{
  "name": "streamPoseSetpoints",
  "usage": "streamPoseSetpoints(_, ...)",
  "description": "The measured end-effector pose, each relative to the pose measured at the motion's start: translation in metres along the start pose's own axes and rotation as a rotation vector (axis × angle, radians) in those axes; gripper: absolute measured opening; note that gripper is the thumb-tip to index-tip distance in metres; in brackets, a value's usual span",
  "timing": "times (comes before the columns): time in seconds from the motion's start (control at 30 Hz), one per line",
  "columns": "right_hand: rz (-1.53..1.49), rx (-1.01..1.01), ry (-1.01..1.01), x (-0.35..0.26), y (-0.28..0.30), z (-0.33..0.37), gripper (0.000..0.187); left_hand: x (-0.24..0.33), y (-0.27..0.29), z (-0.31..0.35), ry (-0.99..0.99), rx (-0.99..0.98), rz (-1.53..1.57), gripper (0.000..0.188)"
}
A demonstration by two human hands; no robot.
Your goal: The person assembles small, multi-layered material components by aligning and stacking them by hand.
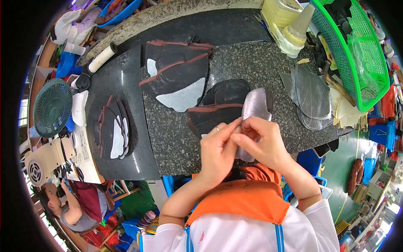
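Observation:
Over the front of the stone-topped bench, my left hand [219, 150] and my right hand [265, 142] meet with fingertips pinched together. Between them is a shiny grey curved piece [256, 104], apparently shoe-upper material, reaching above and below the fingers. Its pinched edge is hidden by the fingers. Just beyond and to the left lie overlapping black pieces with brown edging [216, 111]. Farther off rests a larger stack of black brown-edged pieces [178, 71] with pale grey patches. On the right lie flat dark grey cut pieces [312, 94].
A smaller stack of black pieces [113, 128] lies on the bench's left slab. A glue-crusted container with a pale cone [299, 31] and a green plastic basket [371, 90] stand at the back right. To the left are a fan [52, 107] and a seated person [69, 206].

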State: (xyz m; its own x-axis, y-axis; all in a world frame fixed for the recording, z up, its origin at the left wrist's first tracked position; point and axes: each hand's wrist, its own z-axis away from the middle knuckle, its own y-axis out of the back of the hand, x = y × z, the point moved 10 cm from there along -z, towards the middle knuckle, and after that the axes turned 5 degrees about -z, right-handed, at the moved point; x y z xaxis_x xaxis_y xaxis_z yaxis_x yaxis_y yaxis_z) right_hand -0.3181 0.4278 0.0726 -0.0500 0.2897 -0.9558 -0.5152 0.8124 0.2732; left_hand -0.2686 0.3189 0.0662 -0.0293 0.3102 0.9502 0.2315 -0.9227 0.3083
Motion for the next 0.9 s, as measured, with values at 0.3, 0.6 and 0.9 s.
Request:
streamPoseSetpoints(0.3,0.67,0.156,0.604,-0.039,-0.003,0.033,0.017,-0.022,0.032,-0.01,0.138,0.073,0.242,0.022)
streamPoseSetpoints(0.6,-0.369,0.711,0.3,-0.015,0.035,0.013,0.023,0.07,0.008,-0.007,-0.517,0.31,-0.013,0.013)
streamPoseSetpoints(0.9,0.802,0.329,0.188,0.058,0.117,0.087,0.015,-0.056,-0.018,-0.017,0.511,-0.061,0.849,0.022)
